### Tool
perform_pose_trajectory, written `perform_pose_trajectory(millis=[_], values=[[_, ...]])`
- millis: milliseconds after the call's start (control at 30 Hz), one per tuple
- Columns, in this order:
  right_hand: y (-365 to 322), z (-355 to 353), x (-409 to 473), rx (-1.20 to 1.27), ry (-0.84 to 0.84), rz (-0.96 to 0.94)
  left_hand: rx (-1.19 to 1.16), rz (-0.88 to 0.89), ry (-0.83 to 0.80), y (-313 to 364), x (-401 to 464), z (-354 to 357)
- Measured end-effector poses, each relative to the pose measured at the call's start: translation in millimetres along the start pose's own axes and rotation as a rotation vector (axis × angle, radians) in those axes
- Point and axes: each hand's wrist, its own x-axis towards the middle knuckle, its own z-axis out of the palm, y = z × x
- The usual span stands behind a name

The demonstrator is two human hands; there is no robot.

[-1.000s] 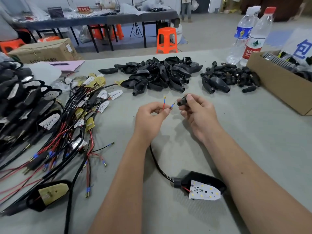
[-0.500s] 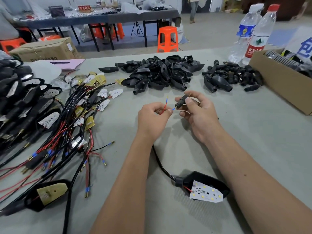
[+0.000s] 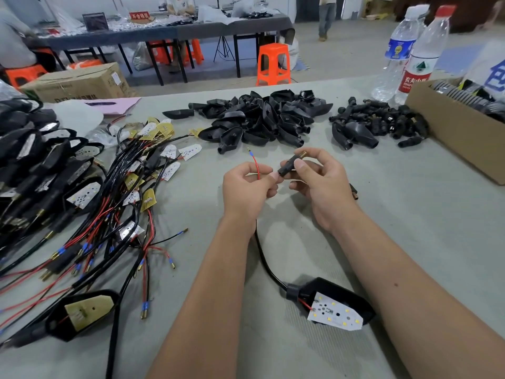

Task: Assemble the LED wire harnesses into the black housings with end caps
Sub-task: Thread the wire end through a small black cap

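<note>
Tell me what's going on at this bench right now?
A person is assembling LED light units at a grey table. The left hand pinches a red wire of a harness, while the right hand holds a small black end cap against it, a brass tip showing at the cap's far end. The harness cable runs back to a black housing with its LED board exposed. Empty housings and more end caps lie piled beyond the hands.

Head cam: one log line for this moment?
left hand: pinches red wire | right hand: holds black end cap | housing with LED board: on table | step: threading wires into cap
</note>
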Motion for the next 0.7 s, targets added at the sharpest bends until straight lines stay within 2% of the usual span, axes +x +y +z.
perform_pose_trajectory(millis=[133, 233, 333, 500, 700], values=[[1.5, 1.9, 0.1, -0.034, 0.071, -0.016, -0.070, -0.082, -0.066, 0.5, 3.1, 1.2], [2.1, 1.7, 0.9, 0.030, 0.076, -0.009, -0.034, -0.070, -0.084, -1.1, 3.7, 0.8], [2.3, -0.9, 1.7, 0.119, 0.028, 0.001, -0.011, -0.023, -0.037, -2.9, 1.8, 0.4], [3.6, -2.0, 2.0, 0.121, -0.068, 0.020, -0.101, -0.018, 0.129, -2.5, -0.3, 3.7], [3.7, -1.2, 0.9, 0.043, -0.053, -0.039, -0.116, -0.024, 0.063, -2.5, -2.9, 9.1]])
